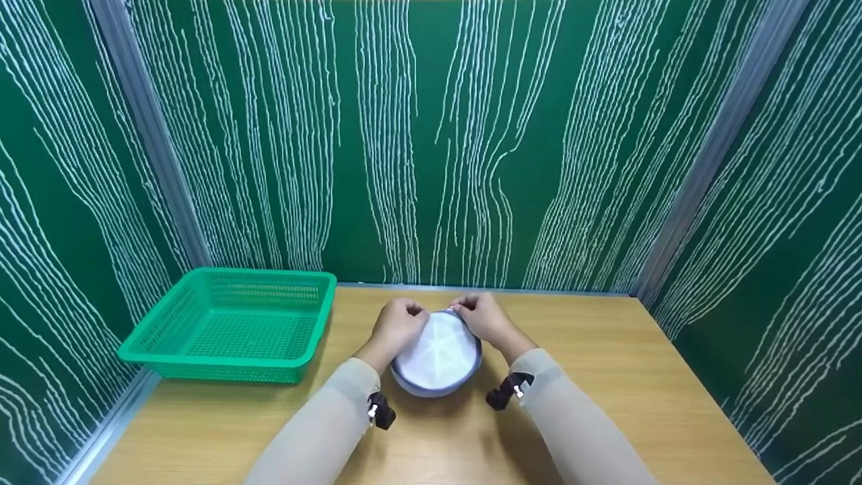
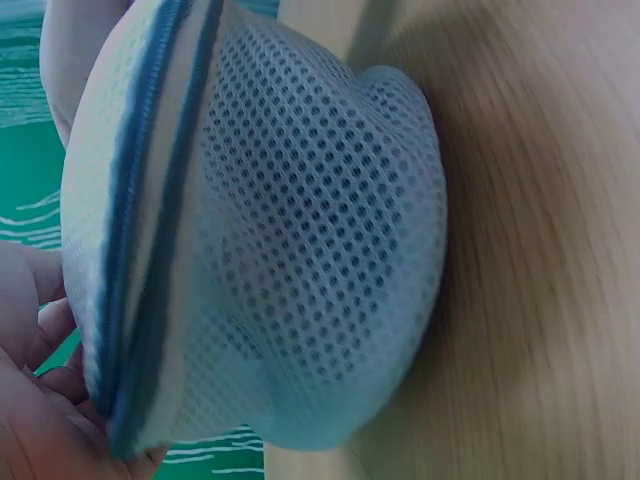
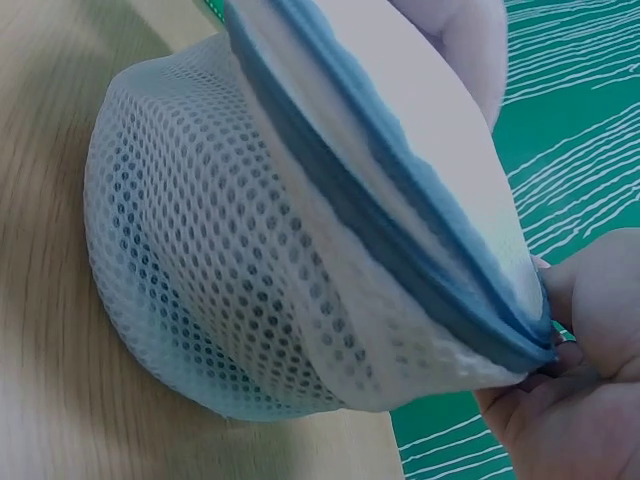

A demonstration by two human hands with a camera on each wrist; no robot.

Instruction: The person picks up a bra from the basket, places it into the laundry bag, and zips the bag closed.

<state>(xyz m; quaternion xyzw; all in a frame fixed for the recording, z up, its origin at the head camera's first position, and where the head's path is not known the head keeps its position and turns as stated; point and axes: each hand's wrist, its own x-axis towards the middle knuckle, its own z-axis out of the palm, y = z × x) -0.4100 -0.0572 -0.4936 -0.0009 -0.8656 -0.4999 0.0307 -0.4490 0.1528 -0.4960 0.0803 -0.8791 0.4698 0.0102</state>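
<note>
A round mesh laundry bag (image 1: 438, 353) stands on the table, with a pale lid-like top and a blue-grey band around its edge. Its white honeycomb mesh side (image 2: 320, 190) bulges in the left wrist view, and the double blue trim (image 3: 400, 230) shows in the right wrist view. My left hand (image 1: 401, 325) pinches the far edge of the bag on the left. On the right of that same edge, my right hand (image 1: 486, 319) pinches the trim between thumb and fingers. The two hands are a short way apart. What lies inside the bag is hidden.
A green plastic basket (image 1: 232, 367) with perforated walls stands at the left of the wooden table (image 1: 592, 377). Green panels (image 1: 431, 168) with white wavy lines enclose the table at the back and sides, joined by grey posts (image 1: 145, 128).
</note>
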